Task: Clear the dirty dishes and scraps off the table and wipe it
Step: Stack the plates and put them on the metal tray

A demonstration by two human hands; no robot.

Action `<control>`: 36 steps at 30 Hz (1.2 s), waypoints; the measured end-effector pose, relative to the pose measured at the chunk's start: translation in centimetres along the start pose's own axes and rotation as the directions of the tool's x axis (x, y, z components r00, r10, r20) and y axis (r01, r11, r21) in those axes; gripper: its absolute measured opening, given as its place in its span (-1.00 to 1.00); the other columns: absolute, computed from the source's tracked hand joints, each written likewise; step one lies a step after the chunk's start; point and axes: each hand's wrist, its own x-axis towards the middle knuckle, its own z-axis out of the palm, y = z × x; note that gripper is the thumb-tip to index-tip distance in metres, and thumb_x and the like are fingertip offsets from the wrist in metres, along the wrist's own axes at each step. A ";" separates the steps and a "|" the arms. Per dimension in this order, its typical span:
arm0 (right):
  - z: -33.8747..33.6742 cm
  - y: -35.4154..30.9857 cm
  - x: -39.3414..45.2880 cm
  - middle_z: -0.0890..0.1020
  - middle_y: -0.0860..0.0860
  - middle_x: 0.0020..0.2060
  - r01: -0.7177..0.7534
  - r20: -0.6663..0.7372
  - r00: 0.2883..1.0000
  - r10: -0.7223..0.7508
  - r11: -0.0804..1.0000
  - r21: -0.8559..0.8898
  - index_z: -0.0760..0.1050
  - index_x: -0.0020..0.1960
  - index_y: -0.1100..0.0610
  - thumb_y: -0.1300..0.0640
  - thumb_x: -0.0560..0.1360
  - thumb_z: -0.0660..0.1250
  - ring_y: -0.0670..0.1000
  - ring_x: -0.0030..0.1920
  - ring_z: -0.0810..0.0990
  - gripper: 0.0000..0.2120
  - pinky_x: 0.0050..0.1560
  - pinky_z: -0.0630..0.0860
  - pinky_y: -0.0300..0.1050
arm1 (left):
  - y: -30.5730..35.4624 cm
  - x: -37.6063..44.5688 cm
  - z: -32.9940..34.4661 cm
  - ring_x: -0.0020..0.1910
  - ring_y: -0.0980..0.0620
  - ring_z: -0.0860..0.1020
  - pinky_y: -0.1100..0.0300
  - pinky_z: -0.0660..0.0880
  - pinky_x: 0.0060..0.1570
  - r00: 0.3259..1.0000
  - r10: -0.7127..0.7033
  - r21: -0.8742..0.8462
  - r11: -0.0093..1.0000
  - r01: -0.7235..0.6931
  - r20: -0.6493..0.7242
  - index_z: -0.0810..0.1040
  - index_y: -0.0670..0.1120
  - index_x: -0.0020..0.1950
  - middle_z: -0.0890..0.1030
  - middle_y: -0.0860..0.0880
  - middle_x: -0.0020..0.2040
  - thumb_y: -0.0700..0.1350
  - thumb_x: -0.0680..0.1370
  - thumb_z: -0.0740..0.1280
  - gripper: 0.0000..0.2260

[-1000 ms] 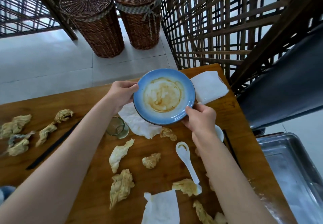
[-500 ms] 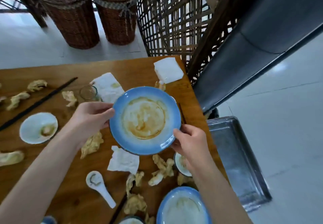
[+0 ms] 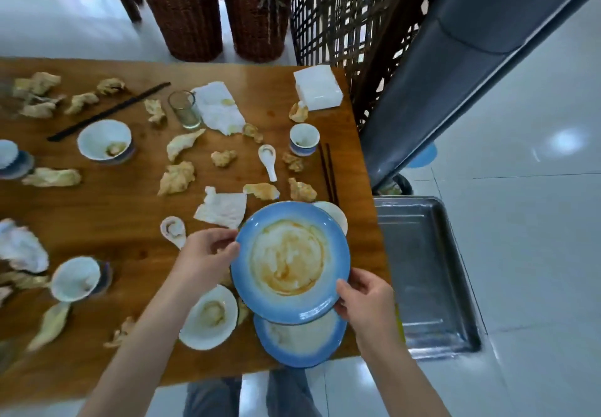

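A blue-rimmed plate (image 3: 289, 262) smeared with brown sauce is held above the wooden table (image 3: 97, 221). My left hand (image 3: 205, 254) grips its left rim and my right hand (image 3: 364, 303) grips its lower right rim. Directly below it lies a second blue plate (image 3: 302, 342) at the table's near edge. White bowls (image 3: 208, 319) (image 3: 104, 140) (image 3: 76, 278), a small cup (image 3: 304, 138), two white spoons (image 3: 268, 160) (image 3: 174, 229), a glass (image 3: 184, 109), chopsticks (image 3: 328, 173) (image 3: 107, 112), used napkins (image 3: 222, 210) and several crumpled scraps (image 3: 177, 177) are scattered over the table.
A steel tray (image 3: 422, 270) stands on the floor to the right of the table. A white napkin stack (image 3: 317, 86) sits at the far right corner. Two wicker baskets (image 3: 185, 16) and a lattice screen (image 3: 338, 20) stand beyond; a dark slanted panel (image 3: 455, 68) rises at right.
Both hands have carried the sauce-stained plate toward me, to above the second blue plate at the near edge. The view has tilted down, showing more of the table.
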 end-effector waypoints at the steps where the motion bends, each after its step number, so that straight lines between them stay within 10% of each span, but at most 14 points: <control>1: -0.3 1.0 -0.1 0.66 0.00 -0.14 -0.019 -0.002 1.000 0.019 1.000 -0.012 0.54 -0.07 0.08 0.30 0.47 0.36 0.00 -0.10 0.64 -0.86 -0.03 0.61 0.03 | -0.7 -0.2 0.6 0.02 0.02 0.59 0.04 0.54 0.05 1.000 -0.011 0.038 0.999 0.011 -0.002 0.60 -0.09 0.15 0.65 -0.02 0.01 -0.16 0.56 0.30 -0.81; 11: -1.3 7.3 -0.2 0.63 0.02 -0.05 -0.089 -0.087 0.993 0.075 0.980 -0.175 0.54 0.12 0.16 0.28 0.48 0.33 0.01 -0.04 0.60 -0.78 0.01 0.60 0.03 | -4.0 -1.0 4.7 -0.14 0.04 0.52 0.22 0.46 -0.25 0.996 -0.014 0.513 0.857 -0.034 0.089 0.62 -0.13 0.04 0.61 -0.03 -0.09 -0.17 0.55 0.27 -0.85; 17: -1.3 8.8 0.2 0.61 0.03 -0.12 -0.096 -0.123 0.990 0.069 0.969 -0.229 0.53 -0.01 0.14 0.29 0.50 0.28 0.02 -0.08 0.58 -0.88 -0.13 0.56 -0.14 | -3.9 0.3 6.6 0.04 -0.07 0.53 0.02 0.41 0.09 0.998 -0.041 0.676 0.736 -0.005 0.053 0.58 -0.03 0.09 0.63 -0.02 0.01 -0.09 0.55 0.26 -0.83; 36: -0.4 10.3 0.1 0.58 0.01 -0.21 -0.123 -0.196 0.979 0.061 0.938 -0.323 0.51 -0.10 0.13 0.26 0.49 0.34 -0.10 -0.28 0.51 -0.95 -0.43 0.33 -0.38 | -4.0 1.2 7.4 -0.16 -0.03 0.42 -0.01 0.35 0.07 0.995 -0.045 0.783 0.621 -0.042 0.090 0.59 -0.05 0.05 0.56 0.00 -0.16 -0.18 0.55 0.24 -0.84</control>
